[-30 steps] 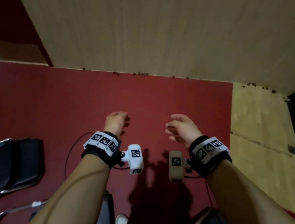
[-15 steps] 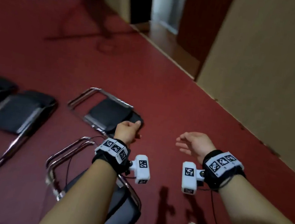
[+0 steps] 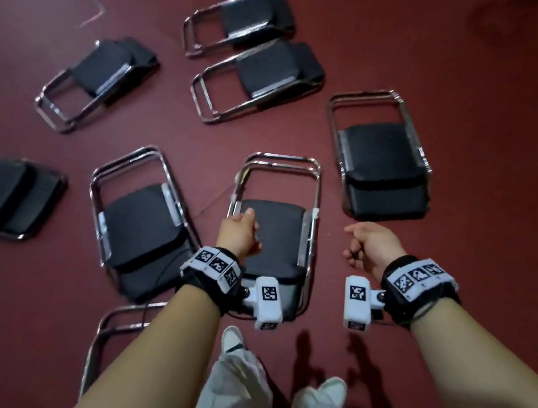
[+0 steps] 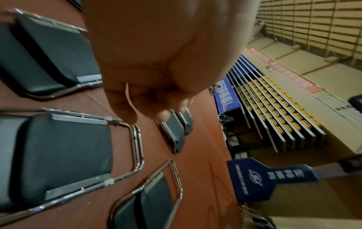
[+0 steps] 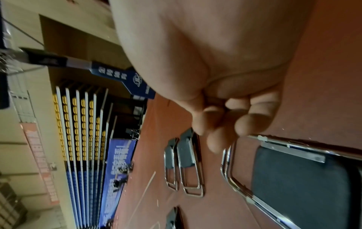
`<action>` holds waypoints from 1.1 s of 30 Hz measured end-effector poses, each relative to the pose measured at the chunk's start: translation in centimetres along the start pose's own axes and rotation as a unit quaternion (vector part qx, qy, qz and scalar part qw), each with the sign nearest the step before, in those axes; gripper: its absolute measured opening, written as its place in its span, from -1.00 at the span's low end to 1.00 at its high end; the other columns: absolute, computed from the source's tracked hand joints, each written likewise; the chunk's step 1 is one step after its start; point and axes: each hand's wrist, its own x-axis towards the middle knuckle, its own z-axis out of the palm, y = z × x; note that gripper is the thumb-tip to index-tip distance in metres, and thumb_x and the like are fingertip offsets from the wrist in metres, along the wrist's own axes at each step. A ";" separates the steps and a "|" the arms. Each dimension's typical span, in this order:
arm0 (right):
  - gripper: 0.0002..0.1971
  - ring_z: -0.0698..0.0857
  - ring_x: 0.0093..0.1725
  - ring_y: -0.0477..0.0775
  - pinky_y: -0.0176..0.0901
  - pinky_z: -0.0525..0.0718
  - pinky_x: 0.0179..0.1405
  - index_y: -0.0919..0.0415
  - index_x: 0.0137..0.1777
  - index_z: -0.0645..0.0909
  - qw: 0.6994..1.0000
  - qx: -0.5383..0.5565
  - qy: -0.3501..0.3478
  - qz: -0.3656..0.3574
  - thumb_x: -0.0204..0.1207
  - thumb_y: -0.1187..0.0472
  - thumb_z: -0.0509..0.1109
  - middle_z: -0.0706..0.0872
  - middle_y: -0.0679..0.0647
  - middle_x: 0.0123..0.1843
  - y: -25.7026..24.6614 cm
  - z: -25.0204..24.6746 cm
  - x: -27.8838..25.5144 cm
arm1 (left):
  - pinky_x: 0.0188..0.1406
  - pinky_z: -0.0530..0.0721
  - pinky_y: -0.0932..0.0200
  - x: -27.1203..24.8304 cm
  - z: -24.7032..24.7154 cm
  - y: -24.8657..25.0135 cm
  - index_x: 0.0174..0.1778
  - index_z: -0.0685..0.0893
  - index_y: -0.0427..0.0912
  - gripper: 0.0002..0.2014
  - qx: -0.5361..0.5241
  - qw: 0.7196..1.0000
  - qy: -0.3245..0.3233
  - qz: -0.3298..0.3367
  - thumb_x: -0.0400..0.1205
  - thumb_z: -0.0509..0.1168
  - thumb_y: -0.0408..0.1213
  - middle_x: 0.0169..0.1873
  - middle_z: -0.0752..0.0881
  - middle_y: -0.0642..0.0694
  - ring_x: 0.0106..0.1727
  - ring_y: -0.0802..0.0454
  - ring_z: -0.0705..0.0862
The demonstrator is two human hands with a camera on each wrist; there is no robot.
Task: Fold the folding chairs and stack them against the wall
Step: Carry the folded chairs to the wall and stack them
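a: folded chairs lie flat across the red floor (image 3: 483, 95), seen from above. where are the hands?

b: both hang in the air over the near chairs, touching nothing. the left hand (image 3: 237, 232) is above the middle chair (image 3: 272, 232), the one straight ahead of the person's feet. its fingers are curled into a loose fist and nothing is in it.

a: and the right?

b: the right hand (image 3: 372, 244) is off that chair's right side, over bare floor, fingers loosely bent, also holding nothing. just beyond it lies another chair (image 3: 384, 161), seat and backrest pressed together.

a: what else is down there?

b: a third chair (image 3: 143, 224) to the left of the middle one, two chairs (image 3: 261, 50) side by side farther off, one more (image 3: 102, 76) far left, and others cut off at the left edge. the wrist views show stacked blue and yellow seating (image 4: 274, 111) at the far end of the floor.
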 end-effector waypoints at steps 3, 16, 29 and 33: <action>-0.67 0.70 -0.60 0.02 -0.29 0.59 -0.60 0.17 -0.07 0.53 0.998 -0.027 -0.040 0.037 0.71 0.46 -0.03 0.60 0.04 -0.63 2.8 2.5 1.9 | -0.73 0.43 0.40 1.0 -2.2 -4.2 -0.29 0.47 -0.19 -0.70 -0.011 0.999 0.020 -0.030 0.81 0.12 -0.33 -0.52 0.44 -0.14 -0.73 0.13 0.42; -0.79 0.71 -0.37 0.08 -0.07 0.69 -0.26 0.15 -0.08 0.52 0.993 -0.017 -0.008 0.115 0.64 0.44 0.14 0.71 0.17 -0.28 19.4 10.3 13.2 | -0.38 0.47 0.19 14.9 -4.1 -24.4 -0.06 0.55 -0.14 -0.93 0.051 0.995 -0.001 -0.092 0.73 0.21 -0.28 -0.27 0.68 -0.10 -0.38 -0.02 0.64; -0.79 0.55 -0.43 -0.02 -0.16 0.58 -0.32 0.09 -0.11 0.52 0.991 0.020 0.008 0.130 0.64 0.39 0.17 0.60 0.10 -0.29 39.9 17.2 32.8 | -0.45 0.29 0.20 32.8 -2.1 -48.7 -0.40 0.45 -0.16 -0.71 0.066 0.991 0.062 -0.094 0.65 0.21 -0.47 -0.38 0.49 -0.20 -0.39 -0.04 0.42; -0.79 0.57 -0.34 0.00 -0.15 0.60 -0.27 0.04 -0.12 0.55 0.995 0.028 -0.007 0.100 0.66 0.34 0.21 0.60 0.07 -0.27 45.1 20.1 39.9 | -0.45 0.35 0.20 39.6 -0.3 -54.8 -0.37 0.50 -0.19 -0.70 0.050 0.994 0.059 -0.081 0.72 0.22 -0.36 -0.43 0.56 -0.14 -0.48 -0.04 0.46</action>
